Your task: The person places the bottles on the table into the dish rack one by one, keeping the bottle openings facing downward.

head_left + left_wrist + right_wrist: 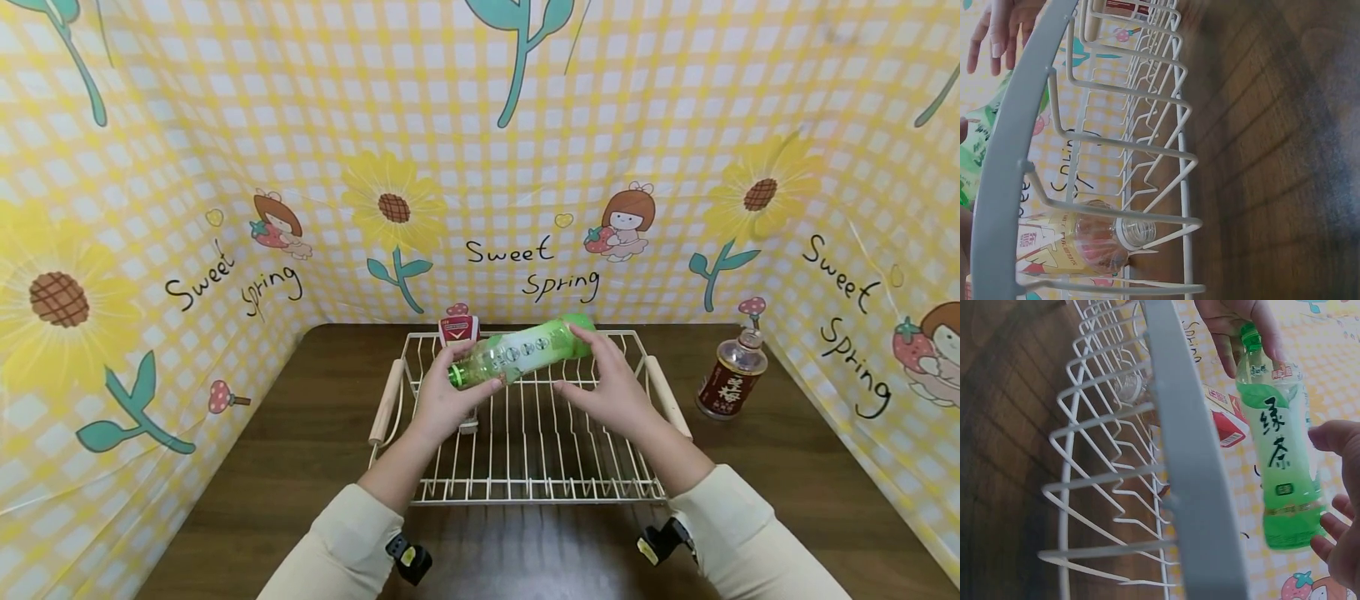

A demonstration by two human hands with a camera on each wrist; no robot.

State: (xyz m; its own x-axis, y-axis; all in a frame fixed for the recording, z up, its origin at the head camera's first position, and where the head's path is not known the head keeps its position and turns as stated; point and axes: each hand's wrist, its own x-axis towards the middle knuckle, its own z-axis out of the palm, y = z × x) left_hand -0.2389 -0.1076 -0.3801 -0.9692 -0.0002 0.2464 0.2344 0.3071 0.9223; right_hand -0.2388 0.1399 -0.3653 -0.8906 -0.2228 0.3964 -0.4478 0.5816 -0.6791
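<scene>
A green tea bottle (534, 346) is held tilted above a white wire rack (542, 481). At its green-capped neck, my left hand (442, 400) grips it between thumb and fingers. My right hand (611, 387) is at the bottle's base, fingers extended against or very near it and thumb apart below; exact contact is hard to tell. The right wrist view shows the label of the green tea bottle (1282, 440) and loosely spread right fingers (1335, 534). A bottle with a red and cream label (459, 327) leans neck down in the rack, partly hidden by my left hand.
On the brown table (285, 467), right of the rack, stands a clear bottle with a dark red label (731, 375). Wooden handles (386, 402) flank the rack on both sides. A yellow checked cloth (480, 167) encloses the table at the back and sides.
</scene>
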